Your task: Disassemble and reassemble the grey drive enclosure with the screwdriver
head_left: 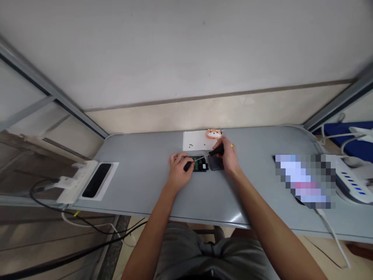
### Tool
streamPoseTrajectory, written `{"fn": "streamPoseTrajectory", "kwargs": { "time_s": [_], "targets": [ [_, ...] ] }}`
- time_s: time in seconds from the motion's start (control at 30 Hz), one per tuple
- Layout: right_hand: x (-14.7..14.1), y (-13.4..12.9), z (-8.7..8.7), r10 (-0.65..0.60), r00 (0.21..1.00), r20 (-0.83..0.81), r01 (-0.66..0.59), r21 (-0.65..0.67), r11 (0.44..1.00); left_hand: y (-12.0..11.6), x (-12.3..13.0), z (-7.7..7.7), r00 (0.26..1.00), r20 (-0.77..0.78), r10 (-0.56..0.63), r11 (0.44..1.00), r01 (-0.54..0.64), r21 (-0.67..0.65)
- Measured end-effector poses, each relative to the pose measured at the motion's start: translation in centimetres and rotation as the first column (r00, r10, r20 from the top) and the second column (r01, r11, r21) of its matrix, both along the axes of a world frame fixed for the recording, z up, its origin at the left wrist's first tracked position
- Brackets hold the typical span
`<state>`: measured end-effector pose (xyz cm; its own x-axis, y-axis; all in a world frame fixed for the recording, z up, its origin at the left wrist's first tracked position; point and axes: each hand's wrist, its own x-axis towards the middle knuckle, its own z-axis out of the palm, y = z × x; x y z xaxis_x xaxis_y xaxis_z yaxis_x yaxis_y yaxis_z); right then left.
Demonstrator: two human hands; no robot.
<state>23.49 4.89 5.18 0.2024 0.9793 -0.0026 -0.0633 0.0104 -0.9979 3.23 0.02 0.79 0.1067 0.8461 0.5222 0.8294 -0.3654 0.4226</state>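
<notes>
A small black device with a green circuit board lies on the grey table. My left hand grips its left end, fingers curled over the edge. In my right hand is a screwdriver with a black handle; its thin shaft points left and down to the board. Beneath my right hand, just right of the device, sits a dark flat piece. Behind them is a white sheet with several tiny dark bits on it, and an orange animal-face case rests at its right end.
On the grey table, a black phone lies at the left beside a white power strip with cables. A blurred-out phone and a white charging hub are at the right. A wall runs along the back.
</notes>
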Motion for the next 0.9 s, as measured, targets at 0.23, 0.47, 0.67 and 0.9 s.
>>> {"fn": "streamPoseTrajectory", "kwargs": {
  "time_s": [0.23,0.47,0.67,0.9],
  "targets": [
    [0.11,-0.06,0.17,0.016,0.999,0.036,-0.017,0.026,0.999,-0.03,0.01,0.28,1.000,-0.001,0.007,1.000,-0.007,-0.020],
    [-0.06,-0.12,0.31,0.010,1.000,0.024,-0.011,0.057,0.998,-0.08,0.04,0.26,1.000,0.014,0.014,0.999,-0.014,-0.040],
    [-0.20,0.06,0.25,0.005,1.000,-0.016,-0.004,0.095,0.995,-0.07,0.03,0.24,1.000,0.020,-0.004,1.000,0.004,-0.011],
    [-0.73,0.28,-0.42,-0.057,0.997,0.046,0.039,0.324,0.945,0.01,-0.11,0.26,0.999,0.039,-0.005,0.999,0.007,-0.042]
  ]
}}
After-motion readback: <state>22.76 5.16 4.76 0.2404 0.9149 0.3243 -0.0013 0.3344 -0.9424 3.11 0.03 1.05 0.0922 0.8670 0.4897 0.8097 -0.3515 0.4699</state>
